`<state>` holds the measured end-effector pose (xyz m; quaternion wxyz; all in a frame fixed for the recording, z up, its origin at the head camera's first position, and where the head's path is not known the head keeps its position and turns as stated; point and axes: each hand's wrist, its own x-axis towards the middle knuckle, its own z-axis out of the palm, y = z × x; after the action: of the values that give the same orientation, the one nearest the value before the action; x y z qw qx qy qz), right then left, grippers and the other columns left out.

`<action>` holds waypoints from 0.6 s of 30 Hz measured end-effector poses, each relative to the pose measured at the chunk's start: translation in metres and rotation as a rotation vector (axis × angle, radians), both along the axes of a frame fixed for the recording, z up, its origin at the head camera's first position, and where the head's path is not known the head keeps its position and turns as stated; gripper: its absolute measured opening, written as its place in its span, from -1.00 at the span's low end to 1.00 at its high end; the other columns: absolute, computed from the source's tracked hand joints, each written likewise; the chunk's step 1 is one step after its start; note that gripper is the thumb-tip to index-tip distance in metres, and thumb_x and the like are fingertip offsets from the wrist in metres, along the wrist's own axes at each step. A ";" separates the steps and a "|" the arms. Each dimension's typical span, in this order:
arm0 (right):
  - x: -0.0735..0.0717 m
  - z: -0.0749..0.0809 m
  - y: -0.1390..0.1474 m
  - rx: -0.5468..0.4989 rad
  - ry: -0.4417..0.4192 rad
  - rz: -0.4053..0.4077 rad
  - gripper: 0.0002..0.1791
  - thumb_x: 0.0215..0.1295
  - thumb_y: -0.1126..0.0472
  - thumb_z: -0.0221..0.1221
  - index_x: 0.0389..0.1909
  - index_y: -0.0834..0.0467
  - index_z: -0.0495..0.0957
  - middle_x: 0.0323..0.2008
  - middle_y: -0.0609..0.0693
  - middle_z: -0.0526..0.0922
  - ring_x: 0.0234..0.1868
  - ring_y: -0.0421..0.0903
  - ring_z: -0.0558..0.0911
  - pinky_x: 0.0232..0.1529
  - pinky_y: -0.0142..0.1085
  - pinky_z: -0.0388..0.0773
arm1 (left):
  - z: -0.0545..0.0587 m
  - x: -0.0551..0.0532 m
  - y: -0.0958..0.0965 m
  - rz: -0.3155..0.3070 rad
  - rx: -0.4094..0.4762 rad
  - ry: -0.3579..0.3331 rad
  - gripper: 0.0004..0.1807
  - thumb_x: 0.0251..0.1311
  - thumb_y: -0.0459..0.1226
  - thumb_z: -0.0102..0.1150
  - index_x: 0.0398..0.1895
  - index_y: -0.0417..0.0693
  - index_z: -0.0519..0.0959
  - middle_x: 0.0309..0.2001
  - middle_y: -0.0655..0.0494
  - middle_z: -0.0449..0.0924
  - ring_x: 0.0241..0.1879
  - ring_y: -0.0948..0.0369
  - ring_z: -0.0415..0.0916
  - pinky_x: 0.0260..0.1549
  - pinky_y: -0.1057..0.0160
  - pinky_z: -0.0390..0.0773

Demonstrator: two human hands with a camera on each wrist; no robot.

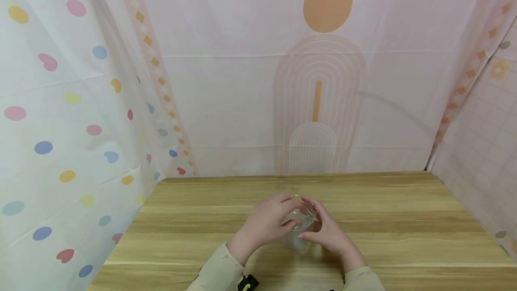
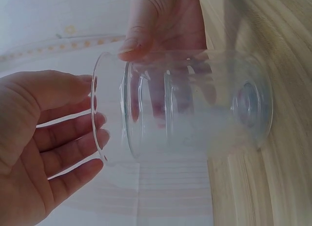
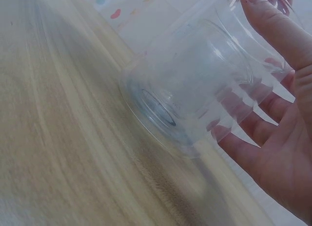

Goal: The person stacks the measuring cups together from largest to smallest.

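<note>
A clear, see-through cup (image 1: pixel 303 222) stands on the wooden table. My left hand (image 1: pixel 264 220) comes over its rim from the left, thumb at the near side and fingers at the far side. In the left wrist view the fingertips (image 2: pixel 100 120) meet the open rim of the cup (image 2: pixel 195 131). My right hand (image 1: pixel 329 233) grips the cup's right side, thumb near the rim and fingers spread along the wall. Ring-like lines show through the wall; I cannot tell whether a second cup sits inside. In the right wrist view the thick base (image 3: pixel 158 109) is on the tabletop.
The wood-grain table (image 1: pixel 194 219) spreads around the hands. A pale patterned cloth (image 1: pixel 226 102) hangs along its far edge, with a dotted cloth (image 1: pixel 72 156) at the left and a checked one (image 1: pixel 484 147) at the right.
</note>
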<state>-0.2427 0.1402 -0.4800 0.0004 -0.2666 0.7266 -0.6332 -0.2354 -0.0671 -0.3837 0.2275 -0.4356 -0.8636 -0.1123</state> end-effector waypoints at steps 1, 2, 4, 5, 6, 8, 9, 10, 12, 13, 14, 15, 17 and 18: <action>0.000 0.000 0.000 0.000 0.003 -0.001 0.01 0.08 0.38 0.43 0.49 0.24 0.05 0.45 0.32 0.13 0.36 0.33 0.27 0.17 -0.33 0.43 | 0.000 0.000 -0.001 -0.001 0.011 0.006 -0.66 0.07 -0.19 0.46 -0.06 0.01 0.69 -0.20 0.20 0.65 -0.23 0.26 0.59 -0.26 0.28 0.61; 0.000 0.000 0.000 -0.001 0.005 -0.004 0.01 0.07 0.38 0.44 0.49 0.25 0.05 0.45 0.32 0.14 0.36 0.33 0.26 0.17 -0.33 0.43 | -0.001 0.001 -0.002 -0.001 0.024 0.011 -0.65 0.06 -0.19 0.47 -0.06 0.00 0.69 -0.21 0.20 0.65 -0.25 0.26 0.58 -0.28 0.28 0.60; 0.000 -0.001 0.000 -0.003 0.015 -0.005 0.02 0.06 0.38 0.44 0.49 0.26 0.05 0.43 0.35 0.15 0.37 0.35 0.26 0.18 -0.31 0.42 | -0.002 0.001 -0.004 0.003 0.048 0.028 -0.63 0.04 -0.19 0.49 -0.05 -0.01 0.68 -0.21 0.18 0.65 -0.27 0.24 0.59 -0.29 0.26 0.61; 0.000 -0.001 0.000 -0.003 0.019 -0.002 0.02 0.06 0.38 0.44 0.49 0.26 0.04 0.43 0.36 0.15 0.37 0.35 0.25 0.19 -0.31 0.42 | -0.003 0.002 -0.005 0.005 0.058 0.034 -0.62 0.03 -0.20 0.49 -0.05 -0.02 0.68 -0.21 0.16 0.66 -0.26 0.23 0.59 -0.28 0.25 0.62; -0.001 -0.001 0.000 -0.004 0.023 0.001 0.02 0.07 0.38 0.44 0.49 0.26 0.04 0.43 0.37 0.16 0.37 0.36 0.24 0.19 -0.31 0.41 | -0.003 0.002 -0.006 0.007 0.069 0.039 -0.61 0.02 -0.21 0.50 -0.05 -0.04 0.68 -0.20 0.15 0.66 -0.25 0.22 0.60 -0.26 0.23 0.62; 0.000 -0.001 0.000 -0.007 0.027 0.007 0.03 0.07 0.37 0.44 0.49 0.25 0.04 0.42 0.39 0.16 0.37 0.36 0.24 0.19 -0.31 0.40 | -0.005 0.002 -0.008 0.016 0.080 0.048 -0.60 0.01 -0.20 0.50 -0.04 -0.05 0.68 -0.19 0.13 0.66 -0.22 0.20 0.61 -0.21 0.22 0.63; 0.000 -0.001 0.000 -0.010 0.027 0.009 0.03 0.07 0.37 0.44 0.49 0.24 0.04 0.42 0.39 0.16 0.37 0.36 0.24 0.20 -0.32 0.40 | -0.005 0.002 -0.009 0.020 0.085 0.050 -0.59 0.01 -0.21 0.50 -0.03 -0.06 0.68 -0.18 0.13 0.67 -0.20 0.20 0.62 -0.19 0.21 0.63; 0.000 -0.001 0.000 -0.011 0.029 0.010 0.03 0.07 0.37 0.44 0.49 0.23 0.04 0.41 0.39 0.16 0.37 0.36 0.24 0.19 -0.32 0.40 | -0.006 0.002 -0.010 0.026 0.089 0.052 -0.59 0.01 -0.21 0.50 -0.03 -0.06 0.67 -0.17 0.13 0.67 -0.19 0.19 0.62 -0.17 0.20 0.63; 0.000 -0.001 0.000 -0.014 0.029 0.007 0.04 0.06 0.36 0.45 0.50 0.23 0.03 0.41 0.39 0.18 0.37 0.36 0.24 0.19 -0.32 0.40 | -0.007 0.003 -0.011 0.034 0.102 0.053 -0.58 0.01 -0.22 0.50 -0.01 -0.07 0.66 -0.16 0.12 0.67 -0.17 0.19 0.62 -0.16 0.19 0.62; 0.000 -0.001 0.000 -0.015 0.031 0.006 0.05 0.05 0.35 0.45 0.50 0.23 0.03 0.41 0.38 0.19 0.37 0.35 0.25 0.19 -0.33 0.40 | -0.007 0.003 -0.012 0.038 0.109 0.053 -0.57 0.01 -0.22 0.50 -0.01 -0.06 0.66 -0.16 0.13 0.67 -0.17 0.18 0.62 -0.15 0.18 0.62; 0.001 -0.001 0.000 -0.016 0.032 0.004 0.05 0.05 0.35 0.45 0.50 0.24 0.03 0.40 0.38 0.19 0.37 0.35 0.25 0.19 -0.33 0.40 | -0.008 0.003 -0.013 0.041 0.118 0.052 -0.56 0.00 -0.23 0.50 0.00 -0.06 0.66 -0.15 0.13 0.67 -0.16 0.18 0.62 -0.14 0.18 0.62; 0.001 -0.001 0.001 -0.016 0.037 0.004 0.06 0.04 0.36 0.45 0.50 0.25 0.02 0.40 0.38 0.20 0.37 0.35 0.26 0.19 -0.33 0.40 | -0.008 0.003 -0.014 0.043 0.126 0.051 -0.55 -0.01 -0.23 0.50 0.01 -0.05 0.65 -0.15 0.13 0.67 -0.16 0.18 0.62 -0.14 0.17 0.62; 0.001 -0.001 0.001 -0.008 0.045 0.002 0.07 0.04 0.34 0.46 0.50 0.26 0.01 0.40 0.38 0.21 0.36 0.35 0.26 0.19 -0.33 0.40 | -0.009 0.003 -0.016 0.047 0.142 0.049 -0.54 -0.02 -0.23 0.51 0.01 -0.04 0.65 -0.15 0.14 0.67 -0.16 0.18 0.62 -0.14 0.17 0.62; 0.001 -0.001 0.002 -0.003 0.046 -0.001 0.07 0.05 0.34 0.46 0.50 0.27 0.00 0.40 0.37 0.21 0.36 0.34 0.27 0.19 -0.32 0.40 | -0.009 0.003 -0.017 0.049 0.149 0.050 -0.53 -0.03 -0.23 0.51 0.02 -0.03 0.65 -0.15 0.14 0.66 -0.16 0.18 0.61 -0.14 0.17 0.62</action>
<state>-0.2415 0.1421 -0.4810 -0.0171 -0.2810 0.7255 -0.6281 -0.2328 -0.0837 -0.3931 0.2833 -0.3989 -0.8574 -0.1597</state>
